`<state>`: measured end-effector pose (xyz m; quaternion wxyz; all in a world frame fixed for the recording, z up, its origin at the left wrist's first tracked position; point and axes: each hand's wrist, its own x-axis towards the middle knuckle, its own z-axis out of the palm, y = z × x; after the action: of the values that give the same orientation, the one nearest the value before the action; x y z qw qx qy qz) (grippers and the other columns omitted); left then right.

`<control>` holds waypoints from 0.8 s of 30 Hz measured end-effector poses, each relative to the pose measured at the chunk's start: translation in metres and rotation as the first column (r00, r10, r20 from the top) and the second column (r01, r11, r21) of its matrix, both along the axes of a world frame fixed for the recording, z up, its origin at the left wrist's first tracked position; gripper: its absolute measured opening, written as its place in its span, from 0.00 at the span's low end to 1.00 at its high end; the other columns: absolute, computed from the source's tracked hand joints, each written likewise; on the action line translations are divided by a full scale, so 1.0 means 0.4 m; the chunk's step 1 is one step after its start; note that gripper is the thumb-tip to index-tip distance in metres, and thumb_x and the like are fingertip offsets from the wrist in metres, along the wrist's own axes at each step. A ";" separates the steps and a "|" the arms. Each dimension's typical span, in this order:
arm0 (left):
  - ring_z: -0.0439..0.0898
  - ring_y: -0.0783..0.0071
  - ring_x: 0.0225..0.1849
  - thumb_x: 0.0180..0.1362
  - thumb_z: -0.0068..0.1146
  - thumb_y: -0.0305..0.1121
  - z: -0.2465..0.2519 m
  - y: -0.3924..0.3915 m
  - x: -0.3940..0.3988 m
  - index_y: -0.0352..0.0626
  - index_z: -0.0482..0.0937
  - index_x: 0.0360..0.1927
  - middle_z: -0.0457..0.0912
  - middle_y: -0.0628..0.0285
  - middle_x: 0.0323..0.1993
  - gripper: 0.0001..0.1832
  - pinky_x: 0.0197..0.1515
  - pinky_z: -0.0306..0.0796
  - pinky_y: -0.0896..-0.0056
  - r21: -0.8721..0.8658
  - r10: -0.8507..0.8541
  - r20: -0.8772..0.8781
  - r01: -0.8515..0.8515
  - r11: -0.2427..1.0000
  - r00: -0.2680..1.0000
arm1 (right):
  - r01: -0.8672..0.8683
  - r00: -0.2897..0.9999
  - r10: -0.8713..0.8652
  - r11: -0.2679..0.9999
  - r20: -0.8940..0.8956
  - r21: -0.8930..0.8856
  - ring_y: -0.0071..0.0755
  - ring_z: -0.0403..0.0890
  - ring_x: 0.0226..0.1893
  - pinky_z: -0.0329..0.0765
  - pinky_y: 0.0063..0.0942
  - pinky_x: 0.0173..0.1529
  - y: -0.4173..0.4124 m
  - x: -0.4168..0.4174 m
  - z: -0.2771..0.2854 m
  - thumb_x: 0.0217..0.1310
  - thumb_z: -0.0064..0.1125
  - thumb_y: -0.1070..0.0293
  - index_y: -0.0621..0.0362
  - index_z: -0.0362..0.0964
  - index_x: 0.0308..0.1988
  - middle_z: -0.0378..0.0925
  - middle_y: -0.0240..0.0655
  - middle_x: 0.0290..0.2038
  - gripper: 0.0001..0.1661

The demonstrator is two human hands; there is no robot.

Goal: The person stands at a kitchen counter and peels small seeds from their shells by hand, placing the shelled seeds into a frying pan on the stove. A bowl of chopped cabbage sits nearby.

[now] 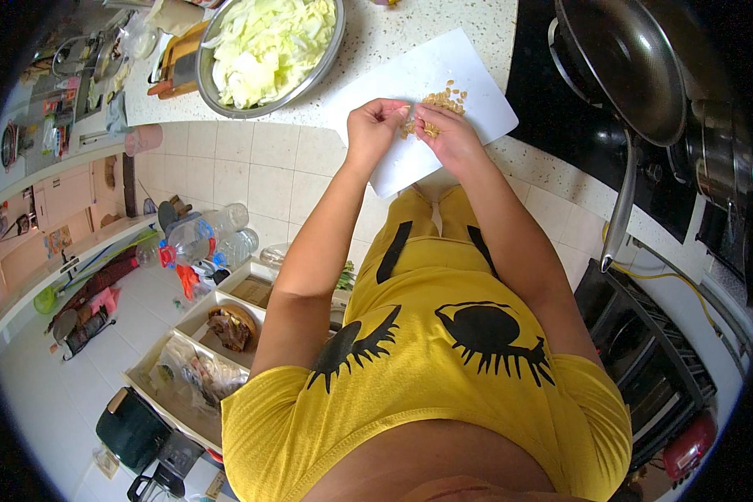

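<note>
A white sheet (480,75) lies across the counter's front edge, its near corner hanging over. Small tan seeds or nuts (445,97) are heaped on it. Above the sheet my left hand (373,125) pinches a small pale piece between thumb and fingertips. Facing it, my right hand (447,132) is over the near side of the heap, fingers bent, fingertips close to the left hand's; whether it grips a piece is too small to tell. A metal bowl (341,37) full of cut pale green cabbage (270,53) stands on the counter to the left.
At the right a frying pan (634,63) sits on the black cooktop (539,94), its handle (621,207) projecting over the counter edge. A wooden board (185,56) lies left of the bowl. Plastic bottles (191,238) and a sectioned white storage unit (182,332) are at the lower left.
</note>
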<state>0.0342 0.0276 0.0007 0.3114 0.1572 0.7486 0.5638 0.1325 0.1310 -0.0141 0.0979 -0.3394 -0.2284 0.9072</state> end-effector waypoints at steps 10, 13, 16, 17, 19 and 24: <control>0.72 0.84 0.25 0.54 0.52 0.29 0.002 0.002 0.004 0.34 0.77 0.29 0.77 0.66 0.23 0.07 0.29 0.66 0.82 -0.011 -0.037 -0.006 0.037 0.999 0.999 | -0.066 0.997 0.061 0.988 0.037 0.140 0.20 0.72 0.33 0.70 0.16 0.39 -0.010 -0.018 0.016 0.53 0.56 0.72 0.64 0.71 0.39 0.74 0.31 0.33 0.11; 0.70 0.84 0.24 0.55 0.51 0.31 0.013 0.010 0.003 0.35 0.76 0.28 0.76 0.66 0.21 0.08 0.28 0.65 0.82 -0.040 -0.049 -0.051 0.047 0.998 0.998 | -0.059 0.997 0.049 0.985 0.067 0.159 0.20 0.73 0.33 0.70 0.15 0.40 -0.016 -0.021 0.028 0.53 0.56 0.72 0.64 0.71 0.39 0.74 0.32 0.33 0.11; 0.69 0.84 0.23 0.55 0.51 0.31 0.020 0.018 0.002 0.36 0.76 0.27 0.75 0.67 0.20 0.08 0.27 0.64 0.82 -0.099 -0.066 -0.118 0.054 0.994 0.991 | -0.051 0.995 0.033 0.982 0.097 0.184 0.20 0.73 0.33 0.71 0.16 0.41 -0.022 -0.024 0.038 0.53 0.56 0.72 0.64 0.70 0.39 0.74 0.32 0.34 0.11; 0.69 0.84 0.23 0.56 0.50 0.31 0.020 0.020 0.002 0.37 0.76 0.27 0.75 0.68 0.20 0.08 0.27 0.64 0.82 -0.123 -0.073 -0.143 0.056 0.991 0.987 | -0.047 0.994 0.027 0.981 0.106 0.190 0.20 0.73 0.33 0.71 0.16 0.41 -0.023 -0.025 0.039 0.53 0.56 0.72 0.64 0.70 0.39 0.74 0.32 0.34 0.12; 0.69 0.84 0.23 0.56 0.50 0.31 0.012 0.022 0.003 0.37 0.76 0.28 0.75 0.68 0.21 0.08 0.26 0.64 0.82 -0.107 -0.058 -0.161 0.041 0.993 0.985 | -0.028 0.995 0.011 0.984 0.100 0.175 0.21 0.73 0.34 0.72 0.17 0.41 -0.023 -0.025 0.039 0.53 0.56 0.73 0.65 0.70 0.39 0.73 0.33 0.34 0.12; 0.73 0.77 0.26 0.53 0.50 0.27 -0.033 -0.001 -0.029 0.38 0.77 0.34 0.77 0.65 0.24 0.07 0.32 0.69 0.78 -0.103 -0.028 -0.228 0.005 0.995 0.973 | 0.040 0.999 -0.041 0.998 0.022 0.046 0.24 0.73 0.34 0.73 0.19 0.43 -0.009 -0.018 0.039 0.54 0.54 0.75 0.67 0.68 0.40 0.72 0.35 0.34 0.12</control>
<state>0.0225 0.0274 -0.0124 0.2354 0.2112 0.8060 0.5003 0.1254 0.1274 0.0013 0.1213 -0.3520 -0.2434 0.8956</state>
